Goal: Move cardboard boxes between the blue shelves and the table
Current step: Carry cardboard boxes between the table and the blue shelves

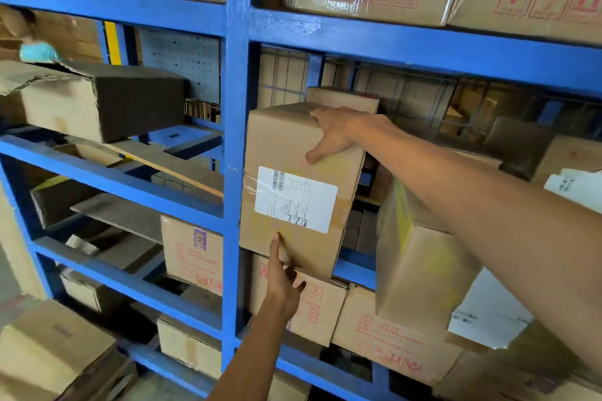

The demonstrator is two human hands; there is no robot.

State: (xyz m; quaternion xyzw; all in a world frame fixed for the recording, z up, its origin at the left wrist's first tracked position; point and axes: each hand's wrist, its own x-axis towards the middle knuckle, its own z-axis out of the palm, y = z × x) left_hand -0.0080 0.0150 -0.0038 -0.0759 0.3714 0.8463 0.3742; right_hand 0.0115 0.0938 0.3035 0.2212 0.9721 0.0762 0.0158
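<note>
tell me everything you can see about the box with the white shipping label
The labelled box is plain brown cardboard, closed, banded with clear tape under a white barcode label. It is held tall and slightly tilted at the front of the blue shelves, beside an upright. The right hand grips its top right corner; the left hand holds its bottom edge, thumb on the front face.

Left hand (282, 280) and right hand (337, 135) grip labelled box (293, 189).

one head-worn view, close to the blue shelves (235, 127), facing forward and slightly down along both outstretched arms.
</note>
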